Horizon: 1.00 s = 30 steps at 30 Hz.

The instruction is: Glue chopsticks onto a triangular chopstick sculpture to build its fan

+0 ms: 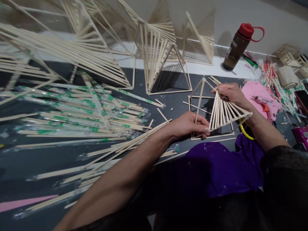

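Between my hands is a small stick model, a frame of thin wooden sticks with a fan of sticks spreading down from its upper edge. My left hand pinches the model's lower left corner. Higher up, my right hand is closed on the upper edge where the fan narrows; its fingertips are partly hidden. Under the model, a flat rectangular stick frame lies on the dark table. Loose sticks lie beside my left forearm.
Paper-wrapped chopsticks are heaped at left. Larger stick models stand along the wall. A red-capped bottle stands at the back. At right, a glue gun lies on a pink sheet. Purple cloth covers the near edge.
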Available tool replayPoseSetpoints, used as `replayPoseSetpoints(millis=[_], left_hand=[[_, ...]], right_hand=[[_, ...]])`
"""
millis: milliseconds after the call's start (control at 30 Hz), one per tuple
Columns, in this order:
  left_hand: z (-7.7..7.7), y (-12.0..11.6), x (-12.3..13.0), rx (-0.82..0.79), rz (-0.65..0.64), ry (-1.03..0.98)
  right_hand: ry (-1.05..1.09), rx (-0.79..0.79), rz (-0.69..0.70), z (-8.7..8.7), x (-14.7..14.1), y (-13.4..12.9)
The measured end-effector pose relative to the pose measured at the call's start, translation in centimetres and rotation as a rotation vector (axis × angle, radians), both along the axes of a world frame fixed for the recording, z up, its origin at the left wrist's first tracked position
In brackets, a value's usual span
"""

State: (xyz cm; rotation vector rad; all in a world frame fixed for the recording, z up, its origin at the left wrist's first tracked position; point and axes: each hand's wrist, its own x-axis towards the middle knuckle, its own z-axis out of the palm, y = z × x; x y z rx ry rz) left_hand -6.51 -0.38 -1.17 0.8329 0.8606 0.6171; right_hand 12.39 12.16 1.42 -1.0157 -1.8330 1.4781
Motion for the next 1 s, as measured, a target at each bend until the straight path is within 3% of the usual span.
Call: replayPoseSetpoints(millis=[233,633,1000], left_hand=[[0.08,0.04,0.0,0.008,-0.001,-0.007],[-0.53,0.13,-0.22,-0.021,0.002,-0.026],[-0.37,0.01,-0.44,-0.042,-0.01,0.003]], right_hand=[[0.045,-0.006,-0.022,-0.35,0.18,0.03],[0.12,-0.149,-0.036,-0.38,-0.2,-0.02],[0.081,-0.209,0.034,-0.01,-0.32,0.2]])
